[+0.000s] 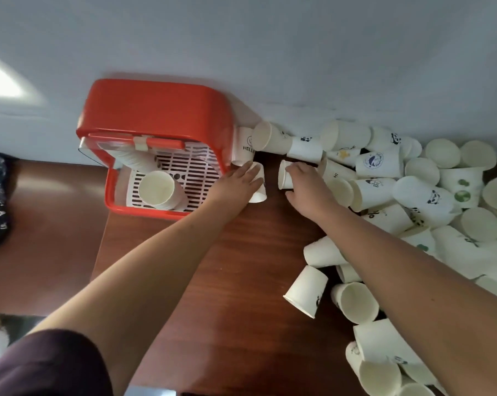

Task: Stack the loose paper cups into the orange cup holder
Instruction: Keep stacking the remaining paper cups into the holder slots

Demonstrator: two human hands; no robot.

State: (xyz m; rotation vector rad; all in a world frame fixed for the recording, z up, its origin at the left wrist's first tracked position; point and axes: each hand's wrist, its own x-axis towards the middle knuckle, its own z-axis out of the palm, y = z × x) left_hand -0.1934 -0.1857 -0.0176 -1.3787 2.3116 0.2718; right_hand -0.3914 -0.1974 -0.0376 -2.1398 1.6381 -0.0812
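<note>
The orange cup holder (156, 110) stands against the wall at the table's far left, its lid raised. A stack of white cups (158, 191) sits inside on the slotted white tray. My left hand (237, 182) lies over a white paper cup (258, 192) just right of the holder, fingers wrapped on it. My right hand (306, 185) grips a second white cup (285, 175) lying on its side. The two held cups are a short gap apart.
A big pile of loose paper cups (413, 181) covers the right side of the brown wooden table (213, 281), from the wall down to the near edge. Several cups (306, 291) lie close to my right forearm. The table's left edge drops off beside the holder.
</note>
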